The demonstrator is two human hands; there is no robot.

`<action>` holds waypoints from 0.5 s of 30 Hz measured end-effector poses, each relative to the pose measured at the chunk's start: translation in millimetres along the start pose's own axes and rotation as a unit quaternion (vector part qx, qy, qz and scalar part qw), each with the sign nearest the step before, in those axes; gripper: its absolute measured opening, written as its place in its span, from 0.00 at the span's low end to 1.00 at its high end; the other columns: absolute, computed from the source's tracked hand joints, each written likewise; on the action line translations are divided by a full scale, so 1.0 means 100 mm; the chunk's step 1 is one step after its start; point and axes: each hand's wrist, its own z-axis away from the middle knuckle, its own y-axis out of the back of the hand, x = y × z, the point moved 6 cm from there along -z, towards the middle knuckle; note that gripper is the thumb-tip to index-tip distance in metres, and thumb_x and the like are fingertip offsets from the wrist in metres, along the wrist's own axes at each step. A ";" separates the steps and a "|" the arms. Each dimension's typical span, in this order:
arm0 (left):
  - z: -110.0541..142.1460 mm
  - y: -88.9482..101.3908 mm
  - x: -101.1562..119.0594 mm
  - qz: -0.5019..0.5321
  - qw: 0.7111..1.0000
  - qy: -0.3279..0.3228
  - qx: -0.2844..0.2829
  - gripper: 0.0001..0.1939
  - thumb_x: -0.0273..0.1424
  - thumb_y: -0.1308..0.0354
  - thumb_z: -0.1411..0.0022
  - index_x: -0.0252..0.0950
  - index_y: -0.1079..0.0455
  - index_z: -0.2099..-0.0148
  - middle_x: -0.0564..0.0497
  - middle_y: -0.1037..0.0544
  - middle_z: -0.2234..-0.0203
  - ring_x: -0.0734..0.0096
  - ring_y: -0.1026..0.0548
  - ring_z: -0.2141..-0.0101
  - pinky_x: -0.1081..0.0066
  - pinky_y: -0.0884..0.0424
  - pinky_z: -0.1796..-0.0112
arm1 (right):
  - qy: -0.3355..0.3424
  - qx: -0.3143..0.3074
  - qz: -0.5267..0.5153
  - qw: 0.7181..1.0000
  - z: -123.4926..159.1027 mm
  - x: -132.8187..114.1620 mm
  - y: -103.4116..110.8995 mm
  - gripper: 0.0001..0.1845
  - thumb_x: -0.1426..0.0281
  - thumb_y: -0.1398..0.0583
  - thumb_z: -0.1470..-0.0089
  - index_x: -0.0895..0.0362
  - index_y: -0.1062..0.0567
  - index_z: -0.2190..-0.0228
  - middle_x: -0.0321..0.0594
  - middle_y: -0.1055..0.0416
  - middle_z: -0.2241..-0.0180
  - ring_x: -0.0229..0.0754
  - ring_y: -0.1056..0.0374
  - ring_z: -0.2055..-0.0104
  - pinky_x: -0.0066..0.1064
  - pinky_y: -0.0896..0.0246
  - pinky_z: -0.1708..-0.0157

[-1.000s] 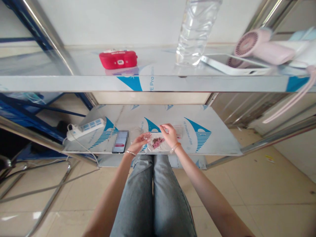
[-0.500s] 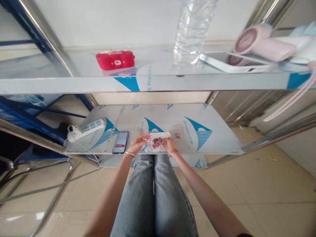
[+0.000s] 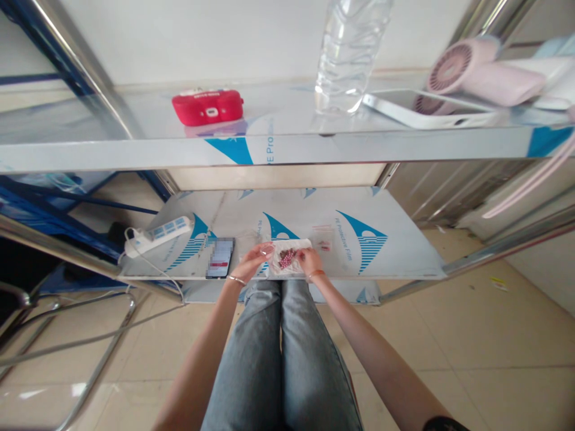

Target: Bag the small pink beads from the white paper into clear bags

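Note:
A pile of small pink-red beads [image 3: 286, 258] lies on a white sheet [image 3: 291, 245] near the front edge of the lower metal shelf [image 3: 395, 257]. My left hand [image 3: 254, 260] is closed in a pinch just left of the beads, holding something small and pale that I cannot make out. My right hand [image 3: 306, 261] rests at the right side of the bead pile, fingers curled and touching the beads. A small clear bag [image 3: 323, 239] lies on the shelf just beyond my right hand.
A phone [image 3: 220, 257] lies left of my hands, and a white power strip [image 3: 157, 234] with its cable sits farther left. On the upper shelf [image 3: 135, 152] are a red case [image 3: 207, 106], a clear water bottle [image 3: 348, 57], a tablet [image 3: 426, 109] and a pink handheld fan [image 3: 476, 75].
My right hand came back from the small clear bag at the far side to the right edge of the bead pile. My left hand has hardly moved.

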 end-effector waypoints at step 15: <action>-0.02 0.01 -0.10 -0.018 1.000 0.024 -0.008 0.24 0.33 0.31 0.54 0.35 0.25 0.52 0.43 0.23 0.55 0.53 0.30 0.48 0.55 0.42 0.45 | 0.075 0.082 -0.348 0.931 -0.02 -0.85 0.75 0.09 0.65 0.39 0.51 0.58 0.24 0.71 0.38 0.24 0.68 0.37 0.32 0.67 0.27 0.38 0.63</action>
